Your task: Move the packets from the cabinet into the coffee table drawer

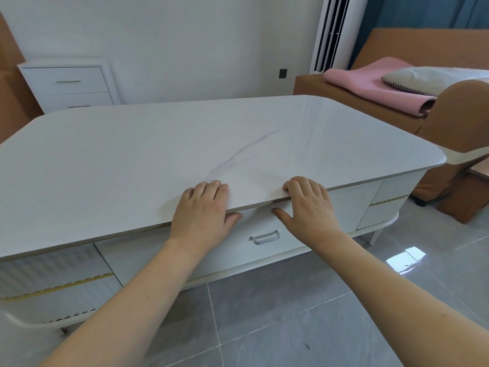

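Observation:
The white marble-look coffee table (185, 144) fills the middle of the view. Its drawer (267, 226) sits shut under the near edge, with a silver handle (265, 237). My left hand (202, 210) grips the table top's near edge, fingers on top and thumb under the lip. A little to the right, my right hand (308, 205) holds the same edge in the same way, just above the handle. The white cabinet (67, 84) stands against the back wall at the far left, its drawers shut. No packets are in view.
An orange sofa (449, 120) with a pink folded blanket (370, 86) and a grey cushion (434, 78) stands to the right of the table. Grey floor tiles (291, 313) lie below me. A white wall is behind the table.

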Demonstrator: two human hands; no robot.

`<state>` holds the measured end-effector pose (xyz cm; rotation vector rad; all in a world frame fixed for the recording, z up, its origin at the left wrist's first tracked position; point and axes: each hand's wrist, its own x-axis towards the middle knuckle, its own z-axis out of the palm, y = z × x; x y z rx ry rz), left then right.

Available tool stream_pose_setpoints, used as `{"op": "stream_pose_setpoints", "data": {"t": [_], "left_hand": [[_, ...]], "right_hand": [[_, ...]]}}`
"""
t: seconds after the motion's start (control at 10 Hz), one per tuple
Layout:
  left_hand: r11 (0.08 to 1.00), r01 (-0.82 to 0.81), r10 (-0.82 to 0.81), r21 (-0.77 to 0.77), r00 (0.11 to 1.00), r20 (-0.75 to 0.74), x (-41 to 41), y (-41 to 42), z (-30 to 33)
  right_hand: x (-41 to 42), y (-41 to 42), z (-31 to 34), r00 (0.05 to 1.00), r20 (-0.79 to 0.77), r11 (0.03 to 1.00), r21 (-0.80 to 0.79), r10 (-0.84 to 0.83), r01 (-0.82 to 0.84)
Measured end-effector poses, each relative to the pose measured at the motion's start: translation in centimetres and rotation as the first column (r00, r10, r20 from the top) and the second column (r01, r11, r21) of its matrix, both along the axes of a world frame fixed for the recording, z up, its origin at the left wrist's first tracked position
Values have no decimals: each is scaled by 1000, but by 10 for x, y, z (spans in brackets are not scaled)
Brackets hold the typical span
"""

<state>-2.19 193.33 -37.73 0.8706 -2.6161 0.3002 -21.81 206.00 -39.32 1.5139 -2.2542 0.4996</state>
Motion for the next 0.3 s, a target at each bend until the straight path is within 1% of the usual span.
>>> {"op": "stream_pose_setpoints", "data": {"t": [0.1, 0.3], "left_hand": [[997, 37, -32, 63, 997, -71, 0, 0, 5], [991, 93, -79, 94, 986, -149, -2, 4, 10]], "right_hand": [[-1, 4, 5, 999, 48, 1000, 8, 24, -25], [-2, 12, 18, 988, 95, 992, -2, 124, -125]]}}
